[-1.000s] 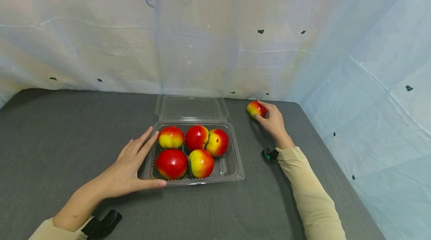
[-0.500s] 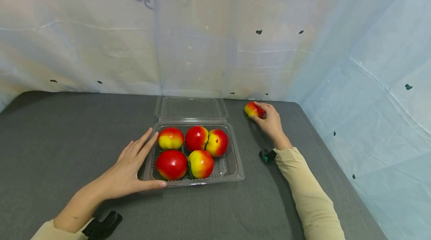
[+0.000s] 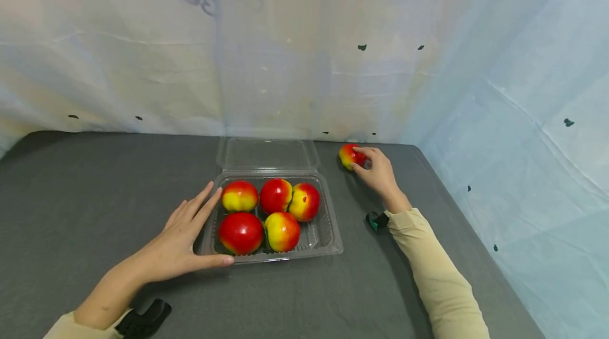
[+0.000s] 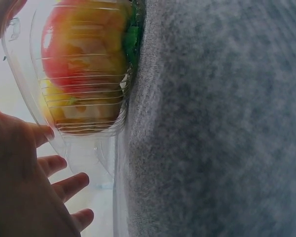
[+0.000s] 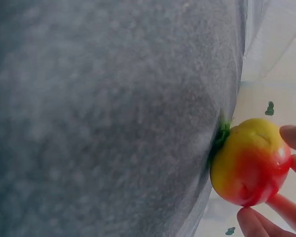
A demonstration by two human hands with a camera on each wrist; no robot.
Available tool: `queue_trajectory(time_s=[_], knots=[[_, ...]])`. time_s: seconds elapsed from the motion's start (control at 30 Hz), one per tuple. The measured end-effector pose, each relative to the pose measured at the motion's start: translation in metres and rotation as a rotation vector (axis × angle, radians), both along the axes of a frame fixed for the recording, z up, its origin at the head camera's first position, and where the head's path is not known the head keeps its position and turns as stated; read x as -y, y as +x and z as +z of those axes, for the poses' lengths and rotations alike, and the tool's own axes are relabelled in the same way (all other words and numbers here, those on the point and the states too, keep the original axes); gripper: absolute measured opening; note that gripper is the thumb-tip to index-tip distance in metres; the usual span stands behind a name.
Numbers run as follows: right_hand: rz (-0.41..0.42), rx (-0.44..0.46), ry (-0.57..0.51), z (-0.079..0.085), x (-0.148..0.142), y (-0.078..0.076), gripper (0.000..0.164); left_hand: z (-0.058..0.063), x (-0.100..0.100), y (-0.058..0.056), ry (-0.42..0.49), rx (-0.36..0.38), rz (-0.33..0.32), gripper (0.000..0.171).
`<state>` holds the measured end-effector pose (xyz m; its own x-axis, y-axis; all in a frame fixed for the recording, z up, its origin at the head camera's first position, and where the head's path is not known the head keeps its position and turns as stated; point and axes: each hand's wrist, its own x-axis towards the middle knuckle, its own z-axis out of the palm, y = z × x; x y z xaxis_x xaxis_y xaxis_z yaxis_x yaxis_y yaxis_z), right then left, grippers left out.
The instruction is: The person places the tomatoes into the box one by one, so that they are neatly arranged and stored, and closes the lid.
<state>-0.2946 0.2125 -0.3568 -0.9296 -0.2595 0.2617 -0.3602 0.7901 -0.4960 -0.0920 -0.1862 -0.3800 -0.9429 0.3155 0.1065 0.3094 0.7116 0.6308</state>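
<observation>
My right hand pinches a glossy red-and-yellow toy peach between thumb and fingers at the back right of the table. In the right wrist view, this peach has green leaves on the side facing the cloth, close over it. A clear plastic clamshell container lies with its lid folded back. Several similar peaches sit inside it, with room left at its right end. My left hand spreads along the container's left side, thumb at the front corner, fingers extended at the left wall.
Dark grey cloth covers the table. A pale plastic sheet with dark marks hangs behind it, and another bluish sheet hangs on the right. The upright edge of the lid comes close to the back sheet.
My right hand has shifted slightly left toward the container, carrying the pinched peach with it. My left hand keeps its place beside the container.
</observation>
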Motion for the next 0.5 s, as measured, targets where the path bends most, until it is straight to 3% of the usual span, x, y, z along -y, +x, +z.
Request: queue_trajectory(time_s=[0.5], knots=[[-0.013, 0.017, 0.025, -0.0009, 0.0055, -0.0101, 0.050, -0.0012, -0.0012, -0.0004, -0.004, -0.016, 0.001, 0.116]])
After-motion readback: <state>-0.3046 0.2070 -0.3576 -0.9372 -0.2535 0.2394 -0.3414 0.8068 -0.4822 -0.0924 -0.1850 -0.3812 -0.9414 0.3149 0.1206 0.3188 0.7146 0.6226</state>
